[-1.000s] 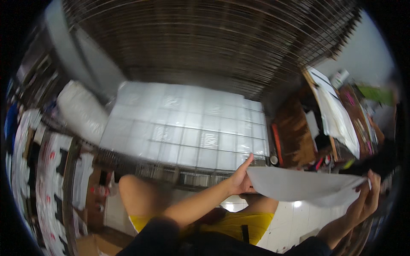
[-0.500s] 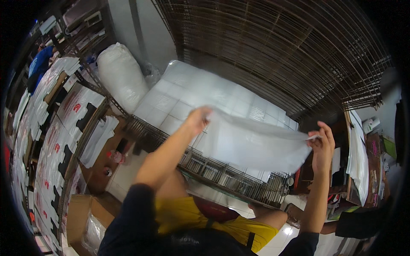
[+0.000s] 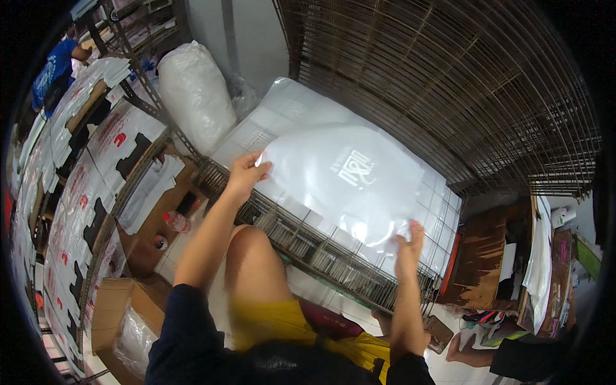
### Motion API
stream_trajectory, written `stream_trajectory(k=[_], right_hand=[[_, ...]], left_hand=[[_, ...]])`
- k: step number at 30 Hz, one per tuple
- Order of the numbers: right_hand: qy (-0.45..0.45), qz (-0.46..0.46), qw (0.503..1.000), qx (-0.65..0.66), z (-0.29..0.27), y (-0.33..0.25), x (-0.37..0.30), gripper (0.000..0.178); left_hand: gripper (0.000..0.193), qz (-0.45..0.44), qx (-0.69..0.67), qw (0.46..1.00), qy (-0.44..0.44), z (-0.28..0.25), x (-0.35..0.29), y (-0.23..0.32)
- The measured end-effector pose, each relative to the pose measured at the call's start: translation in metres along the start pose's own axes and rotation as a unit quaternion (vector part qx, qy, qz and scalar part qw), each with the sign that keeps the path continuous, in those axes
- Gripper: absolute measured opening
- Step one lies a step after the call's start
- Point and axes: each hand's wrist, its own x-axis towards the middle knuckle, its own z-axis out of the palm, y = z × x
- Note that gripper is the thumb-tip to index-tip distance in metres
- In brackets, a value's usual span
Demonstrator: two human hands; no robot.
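Wall: a plain grey wall [image 3: 260, 35] is seen at the back, crossed by a darker vertical band.
Rack: brown wire shelves [image 3: 443, 83] are stacked closely at a tilt above a wire-sided base [image 3: 333, 263].
Shelving: the left side is lined with a metal shelving unit [image 3: 142, 174], loaded with flat white cartons [image 3: 115, 138] printed in red.
Corner: a bulging white sack [image 3: 196, 90] is set between shelving and wall.
Cabinet: a brown wooden cabinet [image 3: 478, 250], its surface badly worn, is placed at right.
Floor: pale tiles [image 3: 459, 375] are partly covered, lower left, by an open cardboard box [image 3: 106, 314].
Light: the sack is brightly lit; the wire shelves are left in shadow.
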Motion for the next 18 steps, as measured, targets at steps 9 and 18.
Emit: stream_trajectory(k=[9, 18], right_hand=[[0.013, 0.095, 0.965, -0.244, 0.049, 0.137, 0.001, 0.032], [0.015, 0.062, 0.965, -0.253, 0.063, 0.146, -0.007, 0.031]], left_hand=[[0.051, -0.06, 0.287, 0.952, 0.093, -0.054, 0.068, -0.132], [0.071, 0.179, 0.342, 0.915, 0.115, -0.002, 0.028, -0.077]])
